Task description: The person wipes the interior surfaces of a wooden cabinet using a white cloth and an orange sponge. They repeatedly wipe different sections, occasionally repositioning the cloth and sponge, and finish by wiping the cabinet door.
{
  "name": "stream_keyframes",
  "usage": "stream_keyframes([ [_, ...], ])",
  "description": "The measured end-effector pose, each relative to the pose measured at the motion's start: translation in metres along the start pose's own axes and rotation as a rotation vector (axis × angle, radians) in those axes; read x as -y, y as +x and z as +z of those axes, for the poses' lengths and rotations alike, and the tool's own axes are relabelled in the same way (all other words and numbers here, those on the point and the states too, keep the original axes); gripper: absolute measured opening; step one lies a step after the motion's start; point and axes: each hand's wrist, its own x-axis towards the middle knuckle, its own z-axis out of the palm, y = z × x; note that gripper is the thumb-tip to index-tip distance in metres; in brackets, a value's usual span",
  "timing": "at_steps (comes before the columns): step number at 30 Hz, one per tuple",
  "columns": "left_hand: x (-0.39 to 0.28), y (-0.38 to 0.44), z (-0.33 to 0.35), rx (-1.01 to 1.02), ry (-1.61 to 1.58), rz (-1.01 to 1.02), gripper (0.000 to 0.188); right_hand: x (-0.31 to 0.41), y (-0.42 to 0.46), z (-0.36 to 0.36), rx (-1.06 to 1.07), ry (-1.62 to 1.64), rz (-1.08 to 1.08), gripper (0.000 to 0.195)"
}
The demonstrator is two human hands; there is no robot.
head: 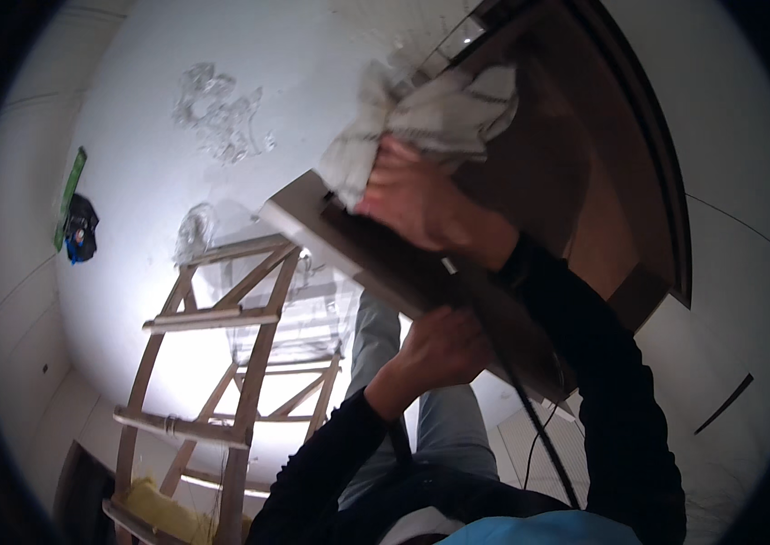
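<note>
My right hand point(419, 197) is blurred and grips a crumpled pale cloth point(453, 112) with dark stripes. The cloth lies against a large dark brown wooden piece, apparently a cabinet point(528, 163), with raised edges. Below and to the left, my left hand point(436, 347) is curled at the near edge of a brown panel point(385, 262) with a pale outer face. Its fingertips are partly hidden. A dark cord or strap point(535, 412) runs from beside that hand down toward my body.
A wooden stepladder point(262, 361) stands left of my legs, close to the panel, with yellow material point(160, 507) low on it. Crumpled clear plastic point(215, 112) lies on the pale surface. Farther left are a black plastic bag point(82, 225) and a green strip point(72, 194).
</note>
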Motion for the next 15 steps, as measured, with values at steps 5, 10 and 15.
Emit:
stream_keyframes([
  [5, 0.002, 0.001, -0.039, -0.064, -0.456, -0.079, 0.012, 0.048, 0.026, -0.011, 0.026, 0.628, 0.274, 0.019],
  [10, 0.015, -0.007, -0.056, -0.301, -0.383, -0.121, 0.015, 0.048, 0.032, 0.000, 0.044, 0.317, 0.160, 0.026],
  [15, 0.022, -0.019, -0.067, -0.351, -0.270, -0.196, 0.014, 0.080, -0.025, -0.005, 0.012, 0.474, 0.234, 0.037],
])
